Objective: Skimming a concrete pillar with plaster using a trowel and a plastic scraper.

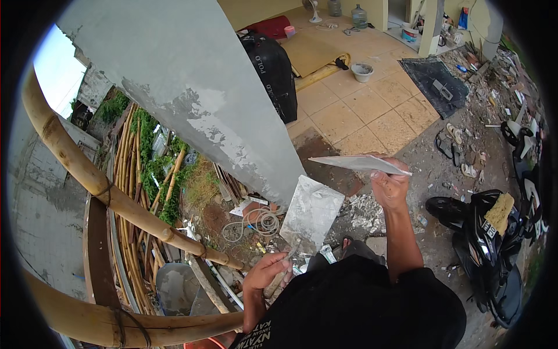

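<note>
My left hand is closed low in front of me, round the grey, crusted handle of a flat plastering board. That board is roughly rectangular, whitish and smeared with plaster. Farther right and higher, my right hand grips a thin, pale flat plate, seen almost edge-on and tapering to a point at its left. Whether that plate has a handle is hidden by my fingers. Just beyond the board stands a grey plastered wall with a rough, patchy band and a lighter smooth patch. Neither tool touches it visibly.
Thick bamboo poles cross at the left, near a wheelbarrow-like grey tray. A coiled hose lies by the wall's foot. Rubble covers the ground. Motorbikes stand right; a bucket and black bag are behind.
</note>
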### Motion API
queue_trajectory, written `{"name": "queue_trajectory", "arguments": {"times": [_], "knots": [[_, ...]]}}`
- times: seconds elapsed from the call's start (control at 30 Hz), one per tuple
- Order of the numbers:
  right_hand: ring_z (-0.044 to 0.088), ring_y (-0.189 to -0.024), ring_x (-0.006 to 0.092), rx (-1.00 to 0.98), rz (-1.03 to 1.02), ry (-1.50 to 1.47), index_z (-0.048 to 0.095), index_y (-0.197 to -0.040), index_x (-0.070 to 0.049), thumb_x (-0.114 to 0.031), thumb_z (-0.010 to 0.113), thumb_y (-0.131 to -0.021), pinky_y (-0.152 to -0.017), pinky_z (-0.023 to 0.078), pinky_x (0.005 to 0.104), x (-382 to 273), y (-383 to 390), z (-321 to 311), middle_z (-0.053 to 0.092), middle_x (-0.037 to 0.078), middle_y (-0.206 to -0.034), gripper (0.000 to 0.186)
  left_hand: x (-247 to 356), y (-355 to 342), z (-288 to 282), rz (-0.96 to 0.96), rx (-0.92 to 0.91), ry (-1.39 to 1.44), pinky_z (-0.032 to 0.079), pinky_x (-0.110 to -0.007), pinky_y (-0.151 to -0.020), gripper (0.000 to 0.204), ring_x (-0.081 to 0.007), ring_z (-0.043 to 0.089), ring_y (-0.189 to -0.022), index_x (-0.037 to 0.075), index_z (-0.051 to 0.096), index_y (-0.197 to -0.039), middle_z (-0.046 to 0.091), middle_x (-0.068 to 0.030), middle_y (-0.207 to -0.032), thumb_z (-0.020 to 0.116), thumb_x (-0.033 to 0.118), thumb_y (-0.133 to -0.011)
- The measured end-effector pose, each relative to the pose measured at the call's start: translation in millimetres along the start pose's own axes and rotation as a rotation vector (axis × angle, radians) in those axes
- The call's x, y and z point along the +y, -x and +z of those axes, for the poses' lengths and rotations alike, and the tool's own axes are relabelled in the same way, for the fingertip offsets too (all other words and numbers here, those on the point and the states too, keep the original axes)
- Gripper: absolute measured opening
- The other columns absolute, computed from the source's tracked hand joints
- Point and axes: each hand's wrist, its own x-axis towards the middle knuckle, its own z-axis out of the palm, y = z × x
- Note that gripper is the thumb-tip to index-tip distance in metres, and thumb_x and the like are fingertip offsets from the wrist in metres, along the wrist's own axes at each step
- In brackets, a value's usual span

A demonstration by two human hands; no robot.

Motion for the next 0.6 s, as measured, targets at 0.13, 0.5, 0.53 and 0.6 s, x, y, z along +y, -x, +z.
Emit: {"name": "queue_trajectory", "arguments": {"times": [0.13, 0.5, 0.53, 0.6], "knots": [[0.064, -0.102, 0.0372, -0.369, -0.253, 0.071, 0.070, -0.094, -0.006, -0.013, 0.074, -0.081, -0.098, 0.041, 0.0540, -20, -18, 1, 0.071, 0.017, -0.094, 0.015, 14, -8, 8, -0.035, -0.077, 0.005, 0.044, -0.026, -0.051, 0.030, -0.0133, 0.055, -0.054, 0.002, 0.056, -0.080, 0.057, -0.0059, -0.065, 0.050, 0.024, -0.098], [0.069, -0.095, 0.0289, -0.596, -0.157, 0.403, 0.075, -0.082, -0.009, -0.013, 0.077, -0.071, -0.091, 0.042, 0.0437, -40, -39, 11, 0.073, 0.010, -0.091, 0.012, 20, -9, 26, 0.096, -0.017, -0.200, 0.043, -0.026, -0.048, 0.029, -0.0114, 0.054, -0.049, 0.001, 0.056, -0.075, 0.056, -0.0034, -0.061, 0.052, 0.020, -0.096], [0.069, -0.095, 0.0289, -0.596, -0.167, 0.403, 0.075, -0.082, -0.009, -0.013, 0.077, -0.071, -0.091, 0.042, 0.0437, -39, -40, 10, 0.073, 0.010, -0.091, 0.012, 20, -9, 26, 0.099, -0.005, -0.206, 0.043, -0.026, -0.048, 0.029, -0.0111, 0.054, -0.049, 0.001, 0.056, -0.074, 0.055, -0.0033, -0.061, 0.053, 0.020, -0.096], [0.068, -0.096, 0.0262, -0.623, -0.210, 0.601, 0.074, -0.081, -0.010, -0.009, 0.076, -0.068, -0.091, 0.042, 0.0415, -33, -41, 9, 0.074, 0.007, -0.092, 0.013, 17, -6, 27, 0.108, 0.008, -0.221, 0.043, -0.026, -0.048, 0.029, -0.0109, 0.053, -0.049, 0.001, 0.056, -0.074, 0.055, -0.0031, -0.060, 0.053, 0.020, -0.096]]}}
